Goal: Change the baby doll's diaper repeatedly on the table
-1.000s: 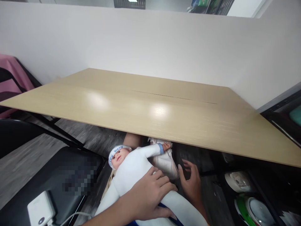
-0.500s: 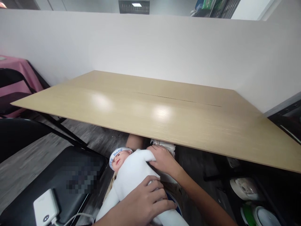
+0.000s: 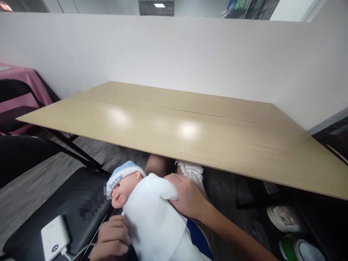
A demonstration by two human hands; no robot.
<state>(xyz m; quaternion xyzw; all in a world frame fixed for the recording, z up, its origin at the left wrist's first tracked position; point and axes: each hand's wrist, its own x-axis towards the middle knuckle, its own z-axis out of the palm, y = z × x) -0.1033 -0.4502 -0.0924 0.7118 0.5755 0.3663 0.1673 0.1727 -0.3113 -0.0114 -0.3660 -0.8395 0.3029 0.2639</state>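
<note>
A baby doll (image 3: pixel 154 214) with a white cloth body and a blue-and-white knit cap (image 3: pixel 125 171) lies tilted across my lap, its head to the left. My right hand (image 3: pixel 187 194) is wrapped around the doll's upper side near its raised white arm, the thumb tucked under it. At the doll's lower left is my left hand (image 3: pixel 112 237), fingers curled in and close against the white body. What those fingers hold, if anything, is hidden. The doll's lower end runs out of view at the bottom.
A light wooden table (image 3: pixel 174 119) spans the view ahead, its near edge above my knees. To the left, a black chair (image 3: pixel 78 203) carries a white power bank (image 3: pixel 55 237) with a cable. Containers (image 3: pixel 285 219) sit low on the right. A white partition (image 3: pixel 174 50) stands behind.
The doll has been lifted and shifted left, closer to me, with its head larger in view. My left hand has moved off its middle to the lower left, and its fingers have curled.
</note>
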